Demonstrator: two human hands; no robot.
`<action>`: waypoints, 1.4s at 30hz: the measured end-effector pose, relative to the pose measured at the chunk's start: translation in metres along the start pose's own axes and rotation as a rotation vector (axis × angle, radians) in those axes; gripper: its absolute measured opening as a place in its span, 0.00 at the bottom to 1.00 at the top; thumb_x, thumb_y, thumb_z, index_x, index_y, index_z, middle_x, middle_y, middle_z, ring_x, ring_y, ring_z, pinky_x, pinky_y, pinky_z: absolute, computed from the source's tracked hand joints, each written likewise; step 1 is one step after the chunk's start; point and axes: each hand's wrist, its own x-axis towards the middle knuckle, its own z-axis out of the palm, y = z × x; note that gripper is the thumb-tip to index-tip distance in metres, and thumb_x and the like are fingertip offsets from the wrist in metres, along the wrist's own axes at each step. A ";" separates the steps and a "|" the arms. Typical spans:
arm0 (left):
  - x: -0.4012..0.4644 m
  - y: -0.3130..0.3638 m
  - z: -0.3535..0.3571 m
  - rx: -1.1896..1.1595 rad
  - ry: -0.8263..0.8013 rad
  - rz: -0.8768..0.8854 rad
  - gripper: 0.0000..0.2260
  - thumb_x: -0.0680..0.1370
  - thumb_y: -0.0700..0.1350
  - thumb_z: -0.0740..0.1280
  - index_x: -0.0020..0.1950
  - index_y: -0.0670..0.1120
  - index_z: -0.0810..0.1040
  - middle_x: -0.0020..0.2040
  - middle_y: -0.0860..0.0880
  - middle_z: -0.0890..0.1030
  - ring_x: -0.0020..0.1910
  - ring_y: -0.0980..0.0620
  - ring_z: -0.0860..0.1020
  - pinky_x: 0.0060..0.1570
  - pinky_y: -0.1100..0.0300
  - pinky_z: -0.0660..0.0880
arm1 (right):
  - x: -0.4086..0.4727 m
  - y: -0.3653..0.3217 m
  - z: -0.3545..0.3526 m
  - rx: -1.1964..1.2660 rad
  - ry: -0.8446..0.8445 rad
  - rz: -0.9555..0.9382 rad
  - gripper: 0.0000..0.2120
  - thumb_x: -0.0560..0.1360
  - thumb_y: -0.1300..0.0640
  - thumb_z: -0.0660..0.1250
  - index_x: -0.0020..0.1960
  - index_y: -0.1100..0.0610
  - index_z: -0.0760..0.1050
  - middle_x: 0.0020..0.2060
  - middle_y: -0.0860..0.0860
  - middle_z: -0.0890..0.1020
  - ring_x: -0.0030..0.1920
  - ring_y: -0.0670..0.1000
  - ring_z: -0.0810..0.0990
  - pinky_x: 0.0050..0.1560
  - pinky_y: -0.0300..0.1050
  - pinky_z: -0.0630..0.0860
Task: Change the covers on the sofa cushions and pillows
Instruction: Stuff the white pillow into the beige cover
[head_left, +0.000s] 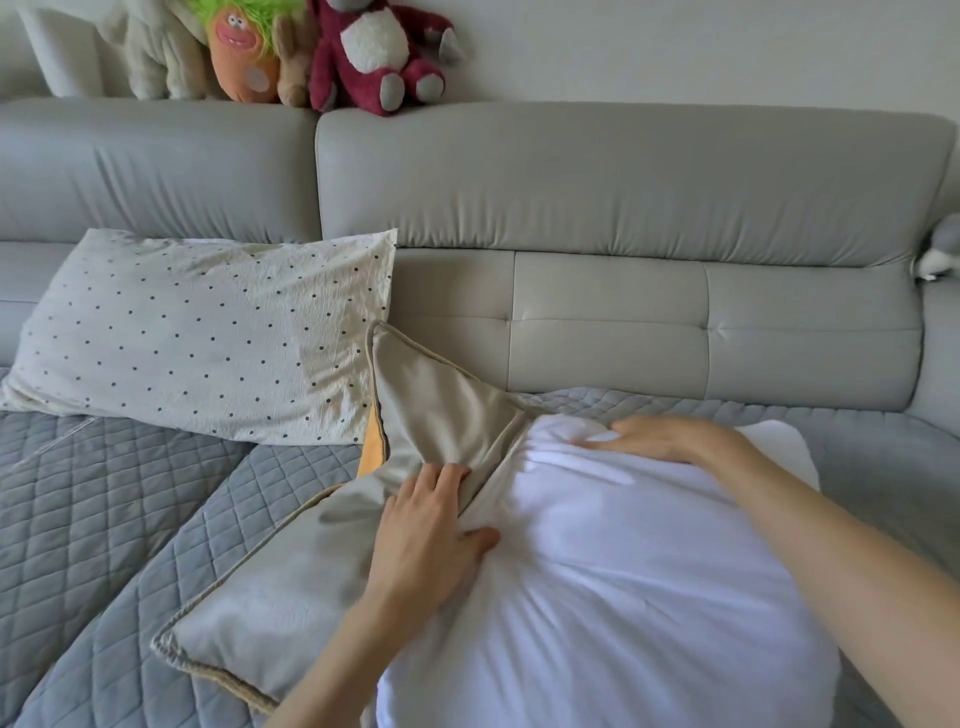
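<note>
Head view. My left hand (431, 525) pinches the open edge of the beige, smooth-woven cushion cover with corded piping (311, 561): thumb on the white side, fingers curled over the cover's lip. My right hand (670, 439) lies flat on the plump white fabric cushion insert (597, 597), fingers straight and close together, pressing near its far corner.

The insert lies in front of me on the grey diamond-quilted sofa throw (104, 493), its left edge at the cover's mouth. The cover lies slack to the left, one corner standing up.

Step in hand, as I judge it: insert and cover meet at the opening; whether going in or coming out I cannot tell.

Next move calls for a firm hold on the lip while the soft, compressible insert slides across it.

A crinkled white pillow with dark dots (208, 338) leans against the grey leather-look sofa back (623, 182).
</note>
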 end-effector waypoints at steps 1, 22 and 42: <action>0.002 -0.001 -0.001 -0.063 -0.001 0.012 0.21 0.71 0.53 0.70 0.62 0.51 0.70 0.56 0.53 0.74 0.58 0.49 0.73 0.53 0.56 0.69 | -0.005 0.000 0.004 0.035 0.007 -0.003 0.46 0.62 0.22 0.58 0.68 0.53 0.69 0.67 0.51 0.72 0.65 0.53 0.71 0.63 0.47 0.67; 0.045 0.014 -0.011 0.166 0.361 0.474 0.24 0.66 0.47 0.59 0.62 0.50 0.72 0.55 0.48 0.73 0.52 0.47 0.69 0.55 0.51 0.62 | -0.099 0.009 0.088 0.251 1.038 -0.261 0.30 0.76 0.34 0.47 0.58 0.54 0.77 0.54 0.48 0.78 0.55 0.52 0.76 0.57 0.45 0.71; 0.090 -0.002 -0.038 -0.059 0.082 0.305 0.06 0.79 0.46 0.59 0.56 0.48 0.70 0.46 0.47 0.79 0.46 0.40 0.77 0.37 0.51 0.72 | -0.022 -0.095 0.083 0.043 0.548 -0.234 0.18 0.82 0.51 0.49 0.67 0.57 0.65 0.59 0.58 0.78 0.57 0.60 0.76 0.50 0.49 0.70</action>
